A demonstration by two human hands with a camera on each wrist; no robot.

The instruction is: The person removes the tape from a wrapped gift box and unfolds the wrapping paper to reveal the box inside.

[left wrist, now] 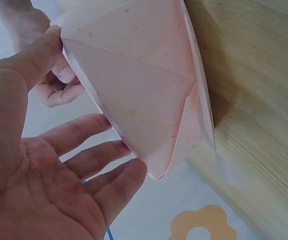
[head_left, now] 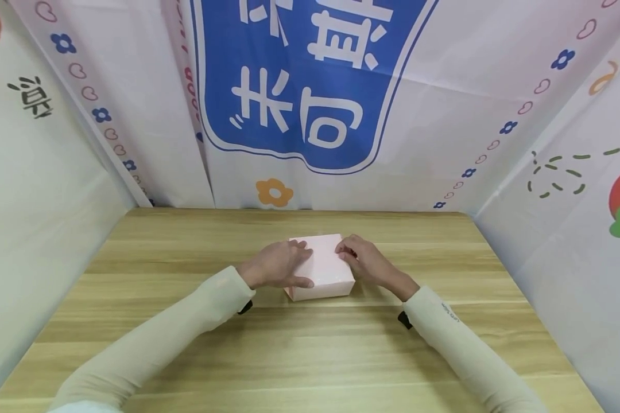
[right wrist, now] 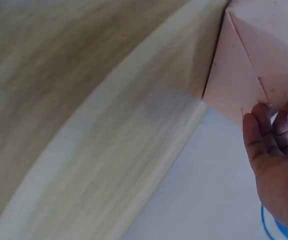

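Note:
A pale pink paper box (head_left: 324, 265) with small specks sits on the wooden table, its broad face up. My left hand (head_left: 278, 265) lies over the box's left side, fingers spread, thumb near the front edge. In the left wrist view its thumb and fingertips touch one rim of the box (left wrist: 134, 95), where folded panels meet in creases. On the opposite side, my right hand (head_left: 369, 263) has bent fingers at the upper edge. The right wrist view has its fingertips and thumb pinching the edge of a folded side panel (right wrist: 236, 75).
The wooden table (head_left: 330, 355) extends around the box on all sides. Behind it hangs a white cloth (head_left: 444, 69) with a blue printed panel and flowers. White printed walls stand at left and right.

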